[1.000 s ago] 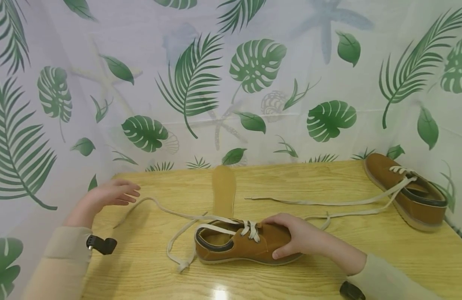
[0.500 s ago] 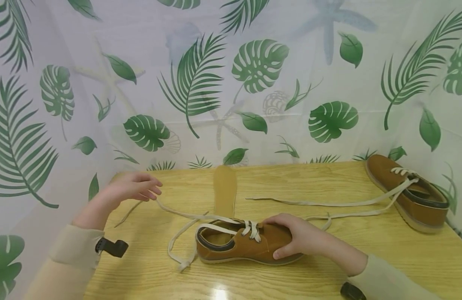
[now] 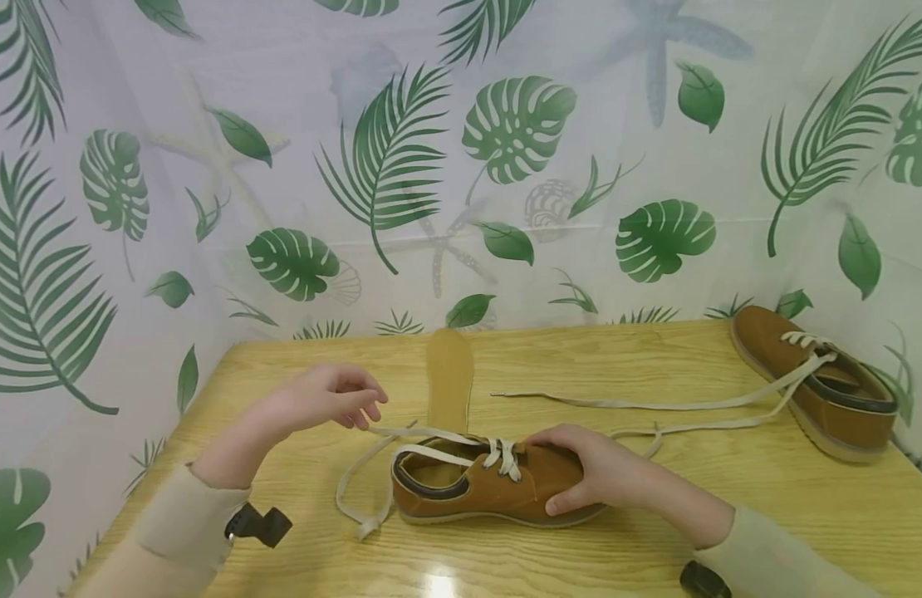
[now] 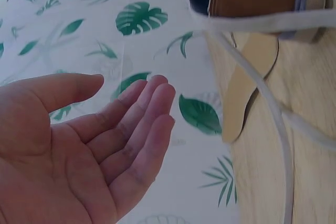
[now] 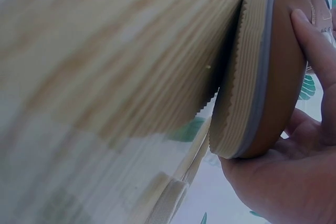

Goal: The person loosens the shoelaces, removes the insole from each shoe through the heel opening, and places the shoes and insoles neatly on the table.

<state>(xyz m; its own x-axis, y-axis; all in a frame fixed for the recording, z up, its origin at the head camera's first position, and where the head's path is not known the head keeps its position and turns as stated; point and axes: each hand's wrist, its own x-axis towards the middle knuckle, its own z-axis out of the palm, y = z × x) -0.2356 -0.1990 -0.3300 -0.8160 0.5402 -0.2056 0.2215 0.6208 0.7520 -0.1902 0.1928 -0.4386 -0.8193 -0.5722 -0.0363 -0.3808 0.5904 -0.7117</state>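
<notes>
A brown shoe [image 3: 539, 486] with white laces lies on the table, its toe to the right. My right hand [image 3: 606, 473] grips the toe from above, thumb on the near side; the right wrist view shows that hand [image 5: 294, 166] round the toe. My left hand [image 3: 330, 399] is just left of the shoe, above a white lace [image 3: 424, 432] that runs from the eyelets. In the left wrist view the left hand [image 4: 105, 145] has its palm bare and fingers loosely extended, holding nothing. The lace's far left end is hidden behind the left hand and arm.
A tan insole [image 3: 449, 378] lies behind the shoe. Another brown shoe [image 3: 812, 386] rests at the table's right side, its long laces [image 3: 655, 405] stretching left. A lace loop with a knot [image 3: 367, 527] lies by the heel. A leaf-patterned curtain [image 3: 506, 208] borders the wooden table [image 3: 581, 357].
My left hand has moved right and slightly down, from the table's left side towards the shoe, over the lace. The right hand and the shoe have stayed still.
</notes>
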